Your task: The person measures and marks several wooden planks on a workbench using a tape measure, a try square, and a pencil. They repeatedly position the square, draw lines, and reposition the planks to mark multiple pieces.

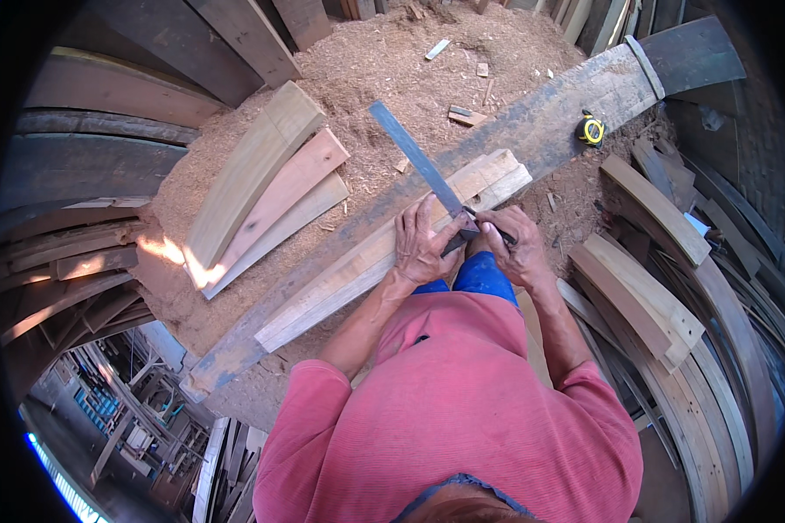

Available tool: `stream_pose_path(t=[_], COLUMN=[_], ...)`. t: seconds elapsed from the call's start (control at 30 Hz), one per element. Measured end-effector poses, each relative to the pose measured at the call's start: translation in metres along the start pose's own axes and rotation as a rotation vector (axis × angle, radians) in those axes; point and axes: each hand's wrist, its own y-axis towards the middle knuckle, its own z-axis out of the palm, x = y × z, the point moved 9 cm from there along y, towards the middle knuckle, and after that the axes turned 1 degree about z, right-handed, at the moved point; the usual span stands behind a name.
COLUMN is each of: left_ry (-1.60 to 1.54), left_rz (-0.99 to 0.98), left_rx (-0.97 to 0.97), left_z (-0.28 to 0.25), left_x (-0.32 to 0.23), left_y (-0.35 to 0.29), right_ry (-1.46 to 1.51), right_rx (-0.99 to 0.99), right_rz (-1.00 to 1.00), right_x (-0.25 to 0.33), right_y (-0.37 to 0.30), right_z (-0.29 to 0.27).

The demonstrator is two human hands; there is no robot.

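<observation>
On plank (536, 122) | pale timber (349, 283) | left hand (420, 240) gripping grey square (417, 159) | right hand (521, 247) gripping pen (505, 237)

Sawdust-strewn floor (358, 65), boards (96, 166) stacked left and right, sunlit patches (161, 249)

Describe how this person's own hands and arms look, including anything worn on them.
The left hand and right hand are ungloved, with no watch or bracelet visible. The left forearm and right forearm are bare below the short, pinkish-red left sleeve and right sleeve.
</observation>
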Motion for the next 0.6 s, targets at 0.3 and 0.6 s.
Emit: stream_pose_path(t=[0.3, 0.6], left_ry=[-0.006, -0.005], left_rz=[0.005, -0.007], left_rx=[-0.009, 0.001], left_z=[0.000, 0.002], left_x=[0.000, 0.002], left_y=[0.000, -0.001], right_ry=[0.007, -0.058], right_rx=[0.029, 0.084], right_rz=[0.030, 0.019], right_x=[-0.005, -0.010], right_y=[-0.005, -0.012], right_z=[-0.002, -0.005])
